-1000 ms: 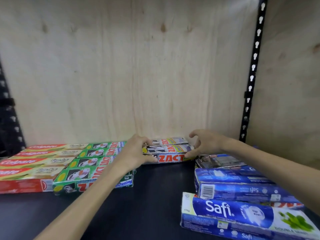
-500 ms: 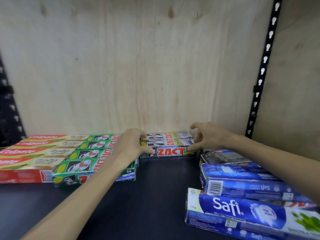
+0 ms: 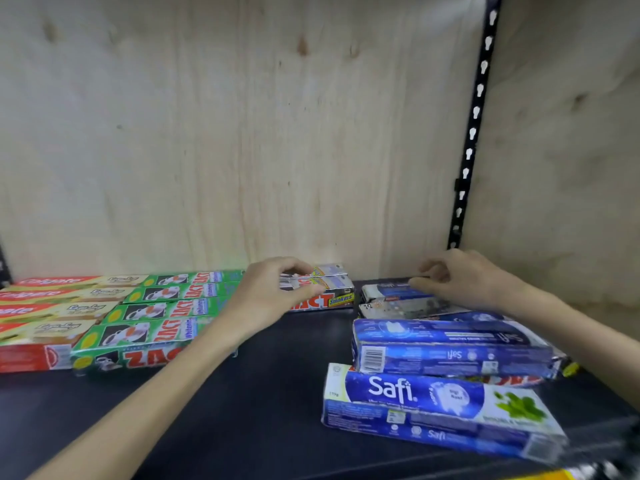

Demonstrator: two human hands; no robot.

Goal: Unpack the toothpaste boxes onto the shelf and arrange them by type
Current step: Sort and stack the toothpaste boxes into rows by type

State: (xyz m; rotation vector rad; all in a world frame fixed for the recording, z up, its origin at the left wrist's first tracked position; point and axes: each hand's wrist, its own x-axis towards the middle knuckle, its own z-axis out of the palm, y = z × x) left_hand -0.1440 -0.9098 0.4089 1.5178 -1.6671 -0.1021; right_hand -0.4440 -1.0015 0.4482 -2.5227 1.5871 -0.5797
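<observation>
Left hand [image 3: 266, 292] fingers [image 3: 304, 292] curl over Zact Smokers boxes [image 3: 334, 289].

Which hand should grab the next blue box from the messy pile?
Probably the right hand: it hovers over the untidy pile of blue Safi toothpaste boxes. The left hand rests across on the silver Zact Smokers boxes.
</observation>
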